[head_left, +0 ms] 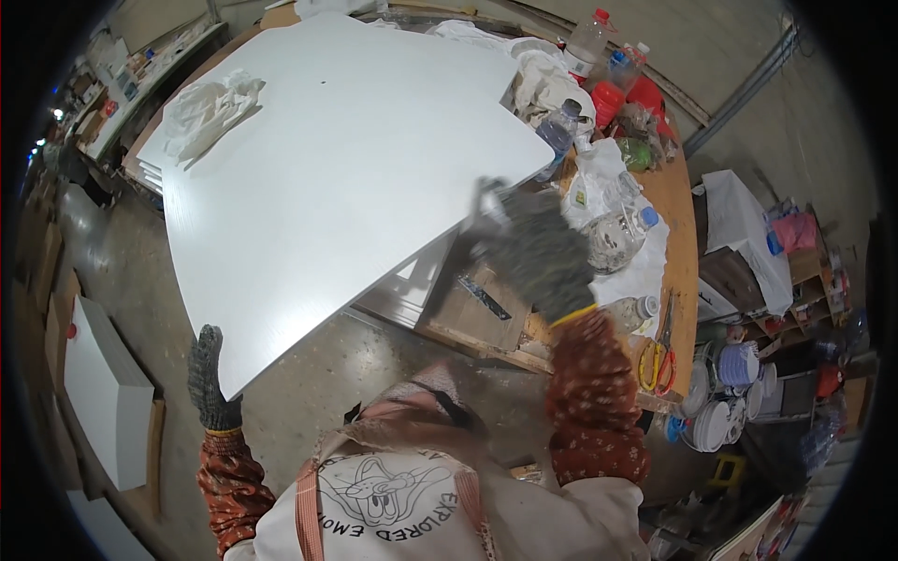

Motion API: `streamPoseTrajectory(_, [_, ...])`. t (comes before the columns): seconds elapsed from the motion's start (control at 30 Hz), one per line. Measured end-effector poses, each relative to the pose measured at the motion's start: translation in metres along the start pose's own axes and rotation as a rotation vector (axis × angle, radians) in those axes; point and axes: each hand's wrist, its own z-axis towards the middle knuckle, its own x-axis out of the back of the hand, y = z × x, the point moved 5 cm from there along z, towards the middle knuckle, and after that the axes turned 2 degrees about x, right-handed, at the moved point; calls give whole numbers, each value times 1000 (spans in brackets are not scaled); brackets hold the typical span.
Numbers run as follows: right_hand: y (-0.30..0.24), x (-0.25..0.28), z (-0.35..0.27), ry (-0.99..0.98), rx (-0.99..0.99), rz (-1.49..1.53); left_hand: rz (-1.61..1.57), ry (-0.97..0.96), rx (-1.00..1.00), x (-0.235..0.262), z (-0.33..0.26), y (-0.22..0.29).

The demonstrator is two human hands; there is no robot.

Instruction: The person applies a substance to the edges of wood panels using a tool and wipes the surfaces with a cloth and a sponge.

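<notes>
A large glossy white panel point(337, 178) lies ahead of me on a stack of similar panels, its near corner jutting toward me. My left hand point(213, 379), in a dark grey knit glove, is closed on that corner's left edge; its thumb is hidden. At the panel's right edge is my right hand point(543, 248), gloved alike and smeared by motion. Its fingers are bent around a small pale grey thing point(488, 210), too blurred to name. A crumpled white plastic sheet point(210, 112) rests on the panel's far left part.
On the wooden table point(681, 271) at right stand clear bottles point(617, 238), beside scissors point(658, 365) with yellow and red handles. A dark flat strip point(485, 297) lies near my right hand. More white panels point(108, 393) lean at left; buckets point(716, 421) stand at lower right.
</notes>
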Motion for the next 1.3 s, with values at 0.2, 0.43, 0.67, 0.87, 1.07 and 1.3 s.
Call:
streamPoseTrajectory(0.2, [-3,-15,-9,76,20,-110,2,-13,-6,-4,1,-1])
streamPoseTrajectory(0.43, [62,-29,-10,-14,-281,93,44,20,-38,4,3,5])
streamPoseTrajectory(0.67, [-9,-18,-23,224,-46,71,30,-46,4,0,0,-3])
streamPoseTrajectory(0.87, [65,-20,-17,7,-494,318,32,-125,-32,0,5,-9])
streamPoseTrajectory(1.07, [-15,-40,-46,163,-145,103,-58,-238,64,-3,9,-24])
streamPoseTrajectory(1.3, [62,-56,-59,36,-551,-55,-319,-174,840,-9,37,-59])
